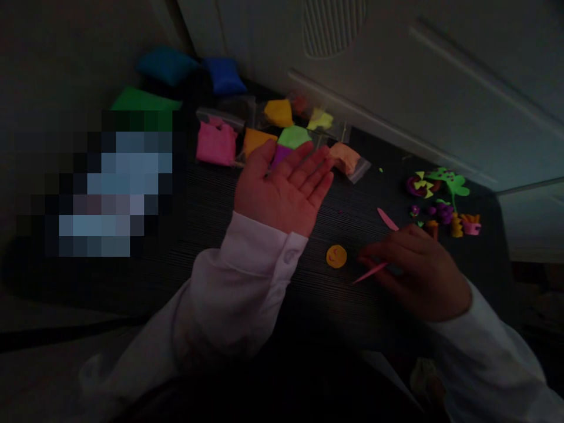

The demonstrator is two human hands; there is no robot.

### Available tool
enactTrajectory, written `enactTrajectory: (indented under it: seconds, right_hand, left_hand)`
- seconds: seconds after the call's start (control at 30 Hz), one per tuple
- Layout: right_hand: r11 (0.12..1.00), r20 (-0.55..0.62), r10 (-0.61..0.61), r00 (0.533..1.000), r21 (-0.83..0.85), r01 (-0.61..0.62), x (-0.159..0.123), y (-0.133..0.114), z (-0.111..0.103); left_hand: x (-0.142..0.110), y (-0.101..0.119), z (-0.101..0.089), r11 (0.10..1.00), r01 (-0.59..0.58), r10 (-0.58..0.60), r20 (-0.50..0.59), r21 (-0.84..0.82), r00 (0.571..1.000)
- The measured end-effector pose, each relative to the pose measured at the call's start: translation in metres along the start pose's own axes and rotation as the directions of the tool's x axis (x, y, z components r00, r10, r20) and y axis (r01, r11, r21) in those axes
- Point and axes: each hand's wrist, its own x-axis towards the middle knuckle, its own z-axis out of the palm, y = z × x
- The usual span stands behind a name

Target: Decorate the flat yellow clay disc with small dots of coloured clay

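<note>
Palm up, my left hand (282,188) is open above the dark table, its fingers stretched toward the bags of coloured clay. Nothing large lies in it; whether a tiny bit sits on a fingertip is too dim to make out. My right hand (414,270) is closed around a thin pink modelling tool (369,274), whose pointed tip faces left. Just left of that hand a small round yellow-orange clay disc (336,257) with pinkish curved marks lies flat on the table. A second pink modelling tool (388,219) rests beyond my right hand.
Bagged clay in pink (216,141), yellow (278,113) and peach (345,158) lies along the back. Blue (224,75) and green (143,100) packs stand at the back left. Small clay figures, including a pink cup (472,225), sit at right. A blurred-out patch covers the left side.
</note>
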Motion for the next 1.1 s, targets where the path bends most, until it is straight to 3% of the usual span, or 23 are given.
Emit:
enactTrajectory:
  seconds: [0.17, 0.37, 0.83, 1.1]
  right_hand:
    - [0.998, 0.031, 0.035, 0.999, 0.043, -0.036, -0.002, 0.001, 0.023]
    - [0.998, 0.047, 0.048, 0.998, 0.043, -0.050, -0.002, 0.004, 0.035]
    - [0.996, 0.069, 0.063, 0.996, 0.054, -0.067, -0.003, 0.007, 0.037]
    - [0.997, 0.071, 0.069, 0.995, 0.041, -0.072, -0.006, 0.009, 0.036]
  left_hand:
    - [-0.004, -0.005, 0.002, 0.999, 0.001, -0.001, 0.000, 0.050, 1.000]
    - [-0.003, -0.005, 0.000, 0.999, 0.039, -0.040, 0.049, 0.020, 0.998]
    - [-0.004, -0.008, -0.004, 0.994, 0.057, -0.068, 0.121, 0.094, 0.990]
    - [-0.005, -0.007, 0.001, 0.996, 0.067, -0.069, 0.036, 0.061, 0.997]
